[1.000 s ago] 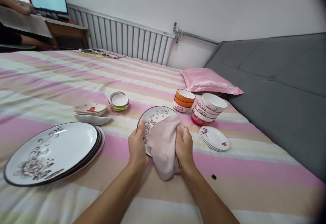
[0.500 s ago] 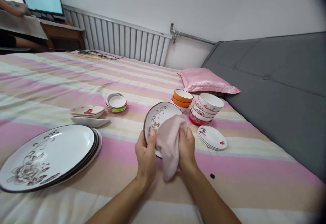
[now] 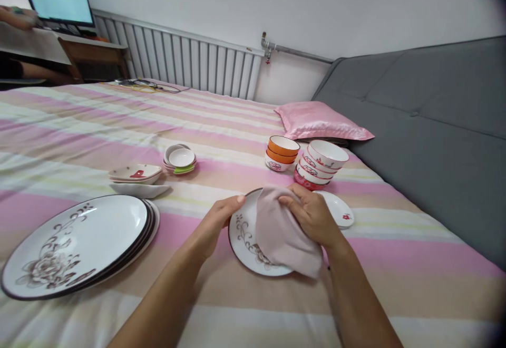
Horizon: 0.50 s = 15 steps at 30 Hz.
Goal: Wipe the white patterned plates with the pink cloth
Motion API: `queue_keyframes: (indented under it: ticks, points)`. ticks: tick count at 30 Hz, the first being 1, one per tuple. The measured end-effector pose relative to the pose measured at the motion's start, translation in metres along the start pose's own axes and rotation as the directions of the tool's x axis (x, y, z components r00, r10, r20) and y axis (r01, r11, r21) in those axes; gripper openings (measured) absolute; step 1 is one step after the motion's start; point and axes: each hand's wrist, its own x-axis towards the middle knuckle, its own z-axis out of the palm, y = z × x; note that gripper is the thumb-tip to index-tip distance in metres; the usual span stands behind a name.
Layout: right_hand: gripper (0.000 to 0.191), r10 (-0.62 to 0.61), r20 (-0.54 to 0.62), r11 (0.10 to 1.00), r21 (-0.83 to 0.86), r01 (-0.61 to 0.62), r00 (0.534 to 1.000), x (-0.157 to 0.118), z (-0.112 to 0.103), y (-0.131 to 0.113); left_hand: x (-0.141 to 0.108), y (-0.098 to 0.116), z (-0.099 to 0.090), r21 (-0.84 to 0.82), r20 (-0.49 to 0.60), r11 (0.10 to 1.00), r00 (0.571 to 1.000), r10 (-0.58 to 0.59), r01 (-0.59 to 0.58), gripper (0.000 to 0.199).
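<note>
A round white plate (image 3: 247, 242) with a dark rim and brown floral pattern is held in front of me, tilted. My left hand (image 3: 215, 221) grips its upper left edge, thumb on the rim and the other fingers hidden behind. Over the plate's right side lies a pale pink cloth (image 3: 282, 232). My right hand (image 3: 314, 211) pinches the cloth at the plate's upper right edge. Just behind that hand, small white plates (image 3: 338, 211) with red flowers are partly covered.
Large oval plates (image 3: 98, 237) are stacked at the left, below boat-shaped dishes (image 3: 136, 174) and small bowls (image 3: 182, 158). Orange bowls (image 3: 283, 147) and red-patterned bowls (image 3: 326, 158) stand behind my hands, near a pink pillow (image 3: 320, 118). A person's arm (image 3: 18, 18) shows at far left.
The plate has turned and moved down a little to the right. My right hand has shifted right and up with the cloth, which now spreads rightward. My left hand has moved to the plate's upper left edge.
</note>
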Motion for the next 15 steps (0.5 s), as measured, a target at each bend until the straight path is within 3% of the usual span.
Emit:
queue_keyframes:
  ticks: [3,7,15]
  points:
    - [0.031,-0.060,0.093,0.996,-0.065,0.066,0.994,-0.002,0.008,-0.007,-0.001,-0.005,0.001,0.106,-0.018,0.993,0.999,-0.041,0.043,0.030]
    - [0.032,-0.101,0.066,0.979,-0.169,0.111,0.993,-0.004,0.017,-0.010,0.003,-0.015,0.000,0.207,-0.111,0.978,0.994,0.002,0.021,0.031]
    - [0.034,-0.082,0.027,0.973,-0.215,0.085,0.996,-0.002,0.032,0.001,0.009,-0.020,0.000,0.162,-0.291,0.987,0.956,0.039,0.009,0.042]
